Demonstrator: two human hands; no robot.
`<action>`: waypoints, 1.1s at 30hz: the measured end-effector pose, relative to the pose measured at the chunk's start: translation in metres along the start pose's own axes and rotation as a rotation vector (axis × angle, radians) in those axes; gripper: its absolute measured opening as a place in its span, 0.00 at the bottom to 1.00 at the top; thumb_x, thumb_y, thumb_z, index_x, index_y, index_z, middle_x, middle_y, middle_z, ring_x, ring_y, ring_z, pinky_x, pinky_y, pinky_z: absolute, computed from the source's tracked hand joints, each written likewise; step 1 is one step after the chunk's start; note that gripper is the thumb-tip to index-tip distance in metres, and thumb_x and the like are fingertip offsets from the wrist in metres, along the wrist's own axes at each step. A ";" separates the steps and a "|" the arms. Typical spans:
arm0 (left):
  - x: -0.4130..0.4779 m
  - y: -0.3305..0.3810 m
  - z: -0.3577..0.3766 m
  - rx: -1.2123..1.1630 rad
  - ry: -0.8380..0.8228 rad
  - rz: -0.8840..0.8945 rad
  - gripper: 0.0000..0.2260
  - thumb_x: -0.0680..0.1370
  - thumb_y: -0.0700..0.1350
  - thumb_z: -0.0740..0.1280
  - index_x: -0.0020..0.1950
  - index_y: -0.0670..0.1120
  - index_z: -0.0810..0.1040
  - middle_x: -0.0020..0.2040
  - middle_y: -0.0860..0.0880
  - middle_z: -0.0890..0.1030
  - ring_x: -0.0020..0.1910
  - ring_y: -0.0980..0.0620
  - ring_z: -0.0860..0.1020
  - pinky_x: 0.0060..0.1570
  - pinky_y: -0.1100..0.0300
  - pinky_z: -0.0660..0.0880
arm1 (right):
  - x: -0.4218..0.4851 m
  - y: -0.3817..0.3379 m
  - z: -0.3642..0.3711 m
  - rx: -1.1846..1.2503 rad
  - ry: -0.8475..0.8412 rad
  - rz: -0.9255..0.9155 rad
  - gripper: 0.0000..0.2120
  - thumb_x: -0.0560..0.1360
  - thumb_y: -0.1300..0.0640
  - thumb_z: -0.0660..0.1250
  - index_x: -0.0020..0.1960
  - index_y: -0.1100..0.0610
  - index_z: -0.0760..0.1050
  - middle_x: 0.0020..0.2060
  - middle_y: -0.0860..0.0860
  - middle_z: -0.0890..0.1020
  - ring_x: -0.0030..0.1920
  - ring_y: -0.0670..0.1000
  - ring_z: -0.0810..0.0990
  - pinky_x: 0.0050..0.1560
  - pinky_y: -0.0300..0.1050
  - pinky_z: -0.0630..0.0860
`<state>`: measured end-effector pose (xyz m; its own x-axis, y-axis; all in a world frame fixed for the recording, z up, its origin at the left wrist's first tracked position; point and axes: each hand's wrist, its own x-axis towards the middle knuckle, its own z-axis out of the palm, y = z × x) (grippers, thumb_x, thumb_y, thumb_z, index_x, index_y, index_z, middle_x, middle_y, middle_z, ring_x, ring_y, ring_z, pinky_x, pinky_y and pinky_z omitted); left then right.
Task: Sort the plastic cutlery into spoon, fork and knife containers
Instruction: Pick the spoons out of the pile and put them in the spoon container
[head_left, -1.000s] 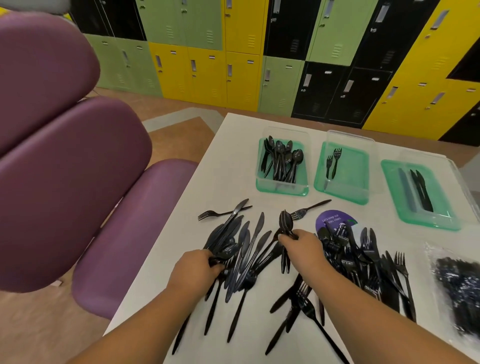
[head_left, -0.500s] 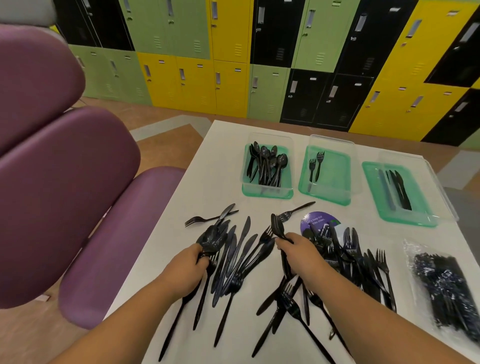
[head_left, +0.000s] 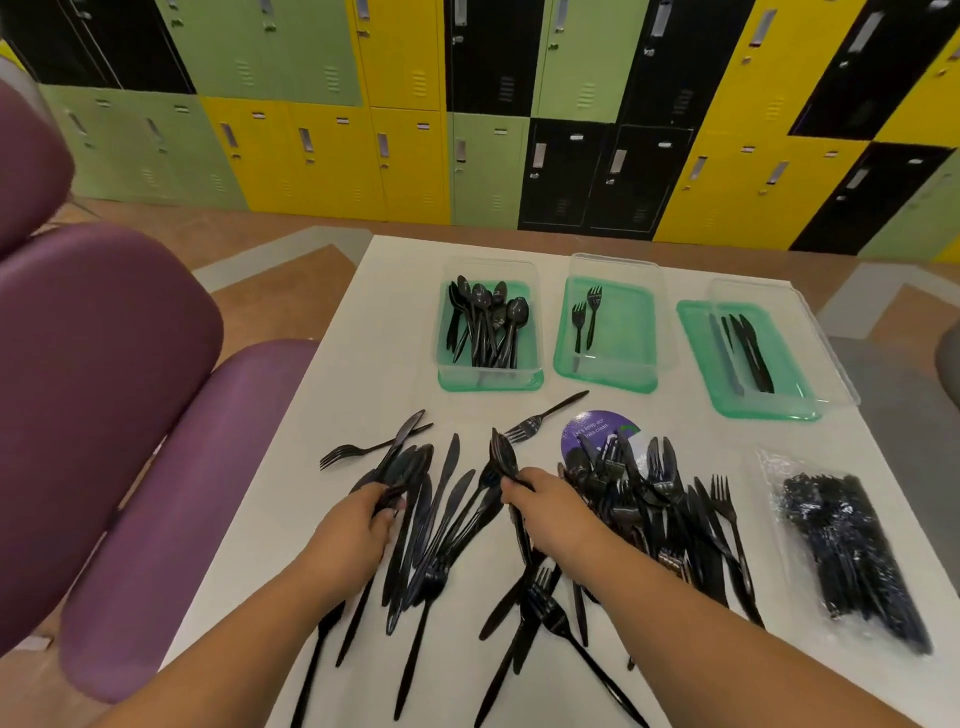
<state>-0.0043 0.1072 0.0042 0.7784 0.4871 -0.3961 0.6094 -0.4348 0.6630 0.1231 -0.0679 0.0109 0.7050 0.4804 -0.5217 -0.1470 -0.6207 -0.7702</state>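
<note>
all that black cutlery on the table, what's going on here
A person is sorting plastic cutlery into three green containers. The left hand and the right hand each grip spoons picked from the loose pile. The spoon container holds many spoons, the fork container two forks, the knife container a few knives. A sealed bag of cutlery lies unopened on the right.

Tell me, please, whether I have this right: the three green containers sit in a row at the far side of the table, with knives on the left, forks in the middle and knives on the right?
Not quite. In the head view the left container holds spoons, not knives. The middle container holds forks and the right container holds knives, as you said.
</note>
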 end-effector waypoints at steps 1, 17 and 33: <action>0.001 0.006 0.003 -0.108 -0.012 -0.009 0.09 0.81 0.39 0.56 0.47 0.50 0.73 0.36 0.50 0.75 0.33 0.55 0.72 0.34 0.62 0.71 | -0.001 -0.003 0.003 0.000 -0.002 -0.010 0.10 0.81 0.51 0.58 0.45 0.54 0.73 0.35 0.48 0.73 0.36 0.47 0.71 0.39 0.42 0.67; 0.027 0.090 0.030 -0.907 -0.288 -0.130 0.14 0.81 0.50 0.60 0.58 0.42 0.76 0.50 0.38 0.80 0.47 0.45 0.74 0.47 0.52 0.68 | -0.001 -0.046 0.008 -0.415 0.107 -0.219 0.12 0.81 0.54 0.54 0.59 0.60 0.66 0.51 0.59 0.80 0.50 0.60 0.79 0.42 0.49 0.71; 0.028 0.107 0.075 -0.917 -0.355 -0.280 0.14 0.82 0.47 0.57 0.60 0.42 0.77 0.54 0.42 0.82 0.54 0.48 0.80 0.52 0.57 0.75 | -0.007 0.010 -0.007 -0.364 0.122 -0.212 0.14 0.82 0.56 0.52 0.61 0.64 0.67 0.52 0.62 0.79 0.51 0.61 0.78 0.42 0.43 0.64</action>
<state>0.0944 0.0171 0.0166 0.7163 0.1644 -0.6781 0.5426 0.4797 0.6895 0.1217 -0.0822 0.0099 0.7730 0.5580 -0.3019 0.2489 -0.7044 -0.6647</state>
